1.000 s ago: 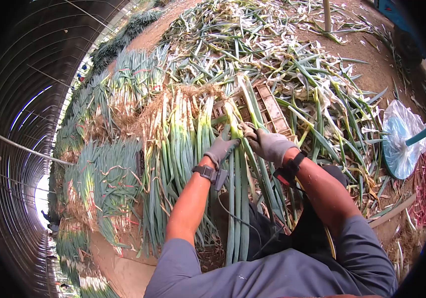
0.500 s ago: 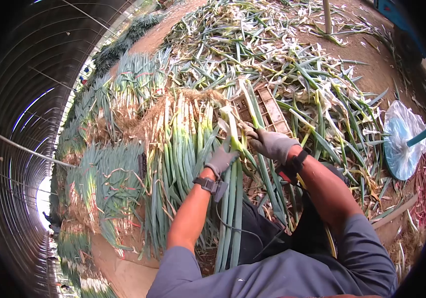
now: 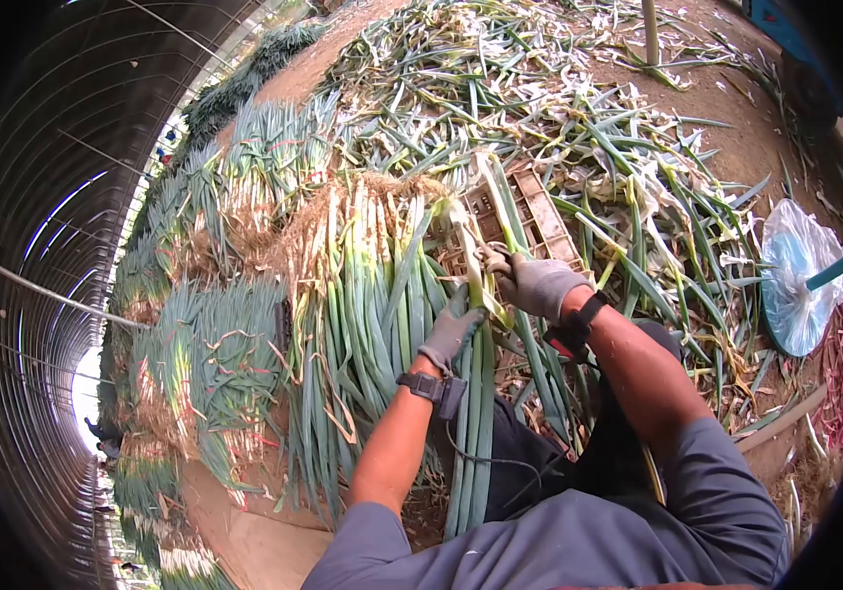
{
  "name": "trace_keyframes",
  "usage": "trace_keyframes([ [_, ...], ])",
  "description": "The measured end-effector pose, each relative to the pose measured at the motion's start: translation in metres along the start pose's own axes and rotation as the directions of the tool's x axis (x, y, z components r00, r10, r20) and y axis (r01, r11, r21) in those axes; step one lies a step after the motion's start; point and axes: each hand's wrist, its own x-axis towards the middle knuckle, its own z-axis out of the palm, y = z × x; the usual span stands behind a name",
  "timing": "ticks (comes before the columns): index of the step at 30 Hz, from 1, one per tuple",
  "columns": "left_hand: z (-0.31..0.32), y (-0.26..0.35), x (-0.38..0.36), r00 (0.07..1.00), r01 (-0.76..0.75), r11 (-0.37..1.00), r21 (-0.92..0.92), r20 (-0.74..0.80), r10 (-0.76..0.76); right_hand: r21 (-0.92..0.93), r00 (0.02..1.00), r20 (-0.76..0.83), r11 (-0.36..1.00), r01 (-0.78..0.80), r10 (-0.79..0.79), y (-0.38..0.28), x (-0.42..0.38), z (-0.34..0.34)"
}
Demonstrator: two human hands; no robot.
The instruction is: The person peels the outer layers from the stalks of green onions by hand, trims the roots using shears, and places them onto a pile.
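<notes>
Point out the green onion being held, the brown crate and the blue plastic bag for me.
green onion (image 3: 468,258): head view, pale stalk just above the hands.
crate (image 3: 547,214): head view, slatted side right of the stalk.
bag (image 3: 791,275): head view, middle of the crinkled plastic.

The bare earth floor (image 3: 726,108) carries everything here. Bundles of green onions (image 3: 215,354) lie stacked in rows along its left side, a longer pile of green onions (image 3: 362,285) lies just beside them, and loose trimmed leaves (image 3: 579,128) are strewn thickly over the ground beyond. A brown plastic crate (image 3: 540,216) sits among the leaves, and a clear plastic bag (image 3: 795,275) lies well apart at the right.
</notes>
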Motion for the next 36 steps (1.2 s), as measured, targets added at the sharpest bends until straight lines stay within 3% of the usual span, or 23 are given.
trace_keyframes([
  [4, 0.003, 0.014, -0.006, 1.000, -0.004, 0.998, 0.068, -0.002, 0.004, 0.009, 1.000, -0.010, 1.000, 0.011, -0.011, 0.005, 0.017, 0.008],
  [7, 0.007, 0.022, -0.010, 0.992, 0.123, 0.991, 0.056, 0.015, -0.124, 0.006, 0.998, -0.056, 1.000, 0.018, -0.017, 0.003, 0.021, 0.007],
  [9, 0.008, 0.005, -0.004, 0.998, -0.005, 0.981, 0.193, -0.067, 0.019, -0.009, 0.993, -0.112, 0.999, 0.040, -0.041, 0.006, 0.031, 0.019],
  [10, 0.009, 0.002, -0.004, 0.991, -0.062, 0.963, 0.262, -0.102, 0.092, -0.046, 0.997, -0.057, 0.998, 0.045, -0.047, 0.002, 0.030, 0.016],
  [14, 0.011, 0.013, -0.006, 0.997, -0.028, 0.954, 0.297, -0.062, 0.048, -0.062, 0.998, -0.056, 0.998, -0.030, 0.027, 0.014, 0.045, 0.027],
  [16, 0.014, 0.023, -0.012, 0.995, -0.024, 0.948, 0.317, -0.081, 0.052, -0.054, 0.998, -0.042, 0.998, 0.041, -0.043, 0.017, 0.047, 0.027],
  [17, 0.011, 0.014, -0.008, 0.996, -0.021, 0.968, 0.248, -0.076, 0.041, -0.053, 0.996, -0.033, 0.996, 0.078, -0.080, 0.015, 0.047, 0.025],
  [21, 0.003, 0.001, -0.007, 0.998, -0.035, 0.997, 0.074, -0.041, 0.038, 0.012, 0.998, -0.047, 0.999, -0.041, 0.042, 0.015, 0.053, 0.019],
  [22, 0.002, 0.002, -0.010, 0.998, -0.046, 0.998, 0.051, -0.037, 0.048, 0.044, 0.999, -0.029, 0.999, 0.026, -0.025, 0.016, 0.055, 0.016],
  [25, -0.003, 0.006, -0.018, 0.986, 0.158, 0.978, -0.140, -0.024, -0.162, 0.146, 0.972, 0.017, 0.963, 0.228, -0.233, 0.016, 0.058, 0.009],
  [26, -0.003, 0.006, -0.020, 0.990, 0.117, 0.977, -0.180, -0.058, -0.129, 0.137, 0.978, 0.060, 0.972, 0.191, -0.201, 0.014, 0.051, 0.002],
  [29, -0.008, 0.010, -0.019, 0.998, 0.035, 0.992, -0.123, -0.039, -0.040, 0.275, 0.947, 0.126, 0.928, 0.253, -0.296, 0.022, 0.055, 0.005],
  [33, -0.003, 0.026, -0.021, 0.995, 0.085, 0.975, -0.203, -0.035, -0.094, 0.358, 0.972, -0.025, 0.906, 0.225, -0.232, 0.030, 0.052, 0.006],
  [34, -0.003, 0.029, -0.017, 0.995, 0.076, 0.984, -0.162, -0.052, -0.085, 0.363, 0.955, -0.037, 0.886, 0.288, -0.295, 0.027, 0.040, -0.007],
  [36, -0.006, 0.037, -0.003, 0.993, 0.054, 0.995, -0.089, -0.098, -0.062, 0.548, 0.981, 0.069, 0.829, 0.114, -0.180, 0.019, 0.026, -0.028],
])
